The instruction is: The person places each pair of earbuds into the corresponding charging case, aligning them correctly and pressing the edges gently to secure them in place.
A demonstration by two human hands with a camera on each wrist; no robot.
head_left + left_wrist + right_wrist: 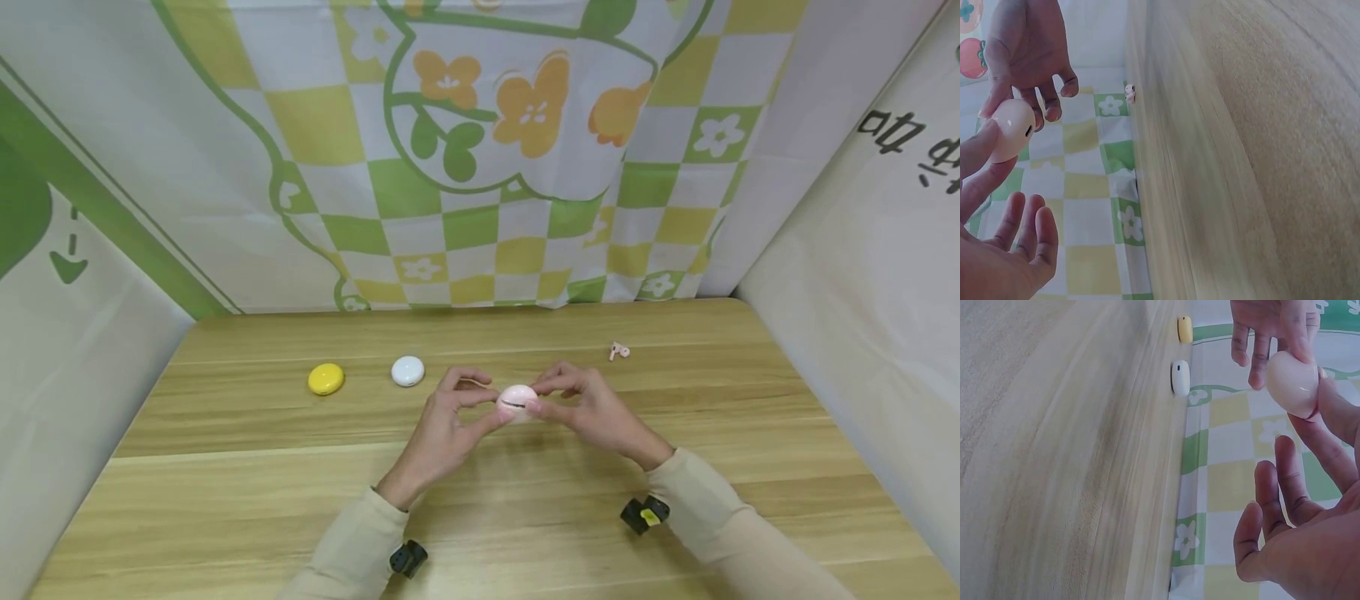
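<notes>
A small round pale pink earbud case [517,395] is held up above the table between both hands, with a dark slit along its near side in the head view. My left hand [452,425] pinches its left side between thumb and index finger. On the opposite side the right hand [596,408] pinches it too, the other fingers spread loosely. A dark slot shows on the case [1013,131] in the left wrist view. To the right, beyond the right hand, a pair of pink earbuds [618,351] lies on the table.
A yellow round case [326,379] and a white round case [408,371] stand on the wooden table [247,508], left of the hands. A checked, flowered cloth [472,225] hangs at the table's back edge. Dark wrist cameras sit on both sleeves.
</notes>
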